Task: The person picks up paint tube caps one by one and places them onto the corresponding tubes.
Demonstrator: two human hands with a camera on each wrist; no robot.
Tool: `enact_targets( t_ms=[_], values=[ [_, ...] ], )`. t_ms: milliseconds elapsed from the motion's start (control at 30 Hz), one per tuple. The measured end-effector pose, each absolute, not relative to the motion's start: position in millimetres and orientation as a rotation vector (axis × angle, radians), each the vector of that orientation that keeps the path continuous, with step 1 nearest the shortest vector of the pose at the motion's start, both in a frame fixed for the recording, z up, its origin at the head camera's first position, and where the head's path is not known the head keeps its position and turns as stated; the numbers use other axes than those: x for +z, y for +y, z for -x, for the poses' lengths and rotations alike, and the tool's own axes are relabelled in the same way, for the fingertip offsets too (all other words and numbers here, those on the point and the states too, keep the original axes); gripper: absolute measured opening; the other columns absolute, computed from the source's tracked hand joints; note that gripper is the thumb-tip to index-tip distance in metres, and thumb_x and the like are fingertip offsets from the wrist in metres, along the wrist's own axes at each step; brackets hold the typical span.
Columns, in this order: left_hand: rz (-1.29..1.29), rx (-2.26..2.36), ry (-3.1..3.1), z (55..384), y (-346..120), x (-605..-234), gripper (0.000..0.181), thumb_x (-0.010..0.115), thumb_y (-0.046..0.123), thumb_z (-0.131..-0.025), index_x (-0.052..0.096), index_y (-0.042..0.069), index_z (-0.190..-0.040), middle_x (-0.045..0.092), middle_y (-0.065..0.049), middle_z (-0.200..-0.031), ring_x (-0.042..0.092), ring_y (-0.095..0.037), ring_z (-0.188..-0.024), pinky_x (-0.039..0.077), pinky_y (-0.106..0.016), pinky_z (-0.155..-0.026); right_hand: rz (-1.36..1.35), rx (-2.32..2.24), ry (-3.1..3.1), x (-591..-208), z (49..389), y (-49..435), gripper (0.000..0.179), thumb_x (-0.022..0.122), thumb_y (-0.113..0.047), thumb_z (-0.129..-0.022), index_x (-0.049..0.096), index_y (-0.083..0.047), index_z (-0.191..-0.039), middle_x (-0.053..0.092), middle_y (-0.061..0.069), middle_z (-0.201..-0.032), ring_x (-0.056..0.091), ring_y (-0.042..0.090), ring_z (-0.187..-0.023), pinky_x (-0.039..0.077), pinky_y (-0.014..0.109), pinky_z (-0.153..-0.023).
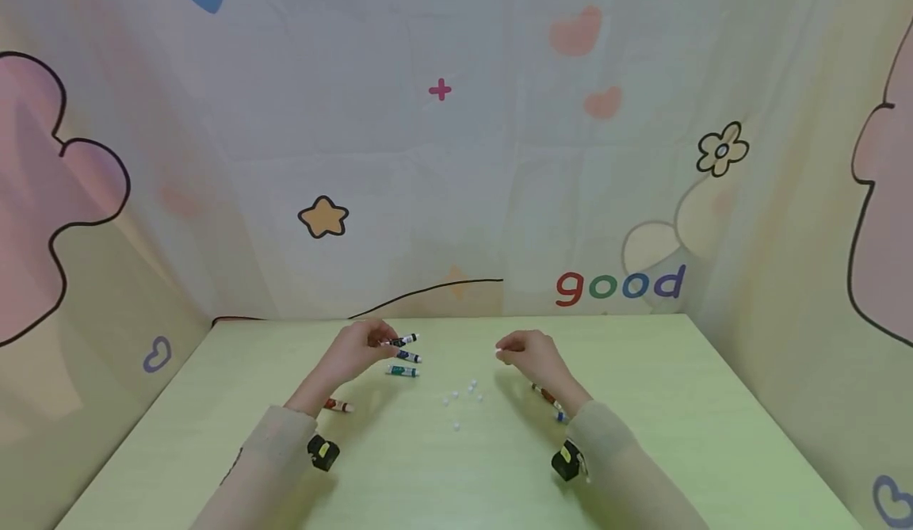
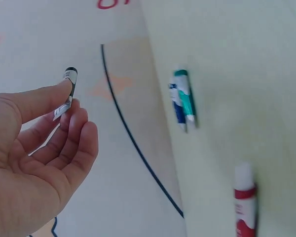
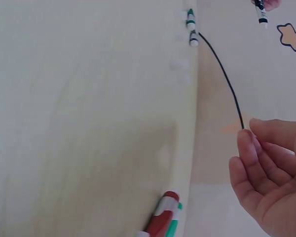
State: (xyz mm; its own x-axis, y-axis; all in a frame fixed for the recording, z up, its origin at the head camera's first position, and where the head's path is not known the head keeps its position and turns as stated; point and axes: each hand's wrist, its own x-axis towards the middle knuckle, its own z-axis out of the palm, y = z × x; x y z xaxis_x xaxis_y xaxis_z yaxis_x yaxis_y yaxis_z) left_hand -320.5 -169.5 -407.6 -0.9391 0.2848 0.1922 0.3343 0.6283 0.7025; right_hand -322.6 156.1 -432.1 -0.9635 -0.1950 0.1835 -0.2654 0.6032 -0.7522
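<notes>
My left hand (image 1: 362, 348) pinches a small black-and-white paint tube (image 2: 70, 81) between thumb and fingers, above the table's far part. Below it lie a dark blue paint tube (image 2: 177, 106) and a green paint tube (image 2: 185, 96), side by side. A red paint tube (image 2: 245, 207) rests nearer, by the left forearm. Across from it my right hand (image 1: 533, 354) is raised with thumb and fingertips together, pinching a small white piece (image 1: 498, 350); the fingers mostly hide it in the right wrist view.
Several small white pieces (image 1: 456, 394) are scattered mid-table between the hands. Under the right forearm lie a brownish-red tube (image 3: 163, 215) and a green one (image 3: 173, 227), partly covered. A printed curtain (image 1: 399, 158) stands behind the pale table (image 1: 428, 482).
</notes>
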Motion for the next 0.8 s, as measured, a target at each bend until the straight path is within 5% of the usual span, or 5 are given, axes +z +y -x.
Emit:
enact_targets(
  t_ms=[800],
  values=[
    [0.567,-1.525,-2.425,280.6,-157.7,-322.0,0.024,0.072,0.024,-0.096,0.071,0.009,-0.115,0.07,-0.007,-0.101,0.064,-0.023,-0.089,0.05,-0.037,-0.081,-0.432,1.453,-2.395,-343.0,288.1,171.1,0.025,0.07,-0.02,-0.097,0.072,-0.006,-0.118,0.073,0.01,-0.112,0.069,0.027,-0.103,0.054,0.045,-0.093]
  ],
)
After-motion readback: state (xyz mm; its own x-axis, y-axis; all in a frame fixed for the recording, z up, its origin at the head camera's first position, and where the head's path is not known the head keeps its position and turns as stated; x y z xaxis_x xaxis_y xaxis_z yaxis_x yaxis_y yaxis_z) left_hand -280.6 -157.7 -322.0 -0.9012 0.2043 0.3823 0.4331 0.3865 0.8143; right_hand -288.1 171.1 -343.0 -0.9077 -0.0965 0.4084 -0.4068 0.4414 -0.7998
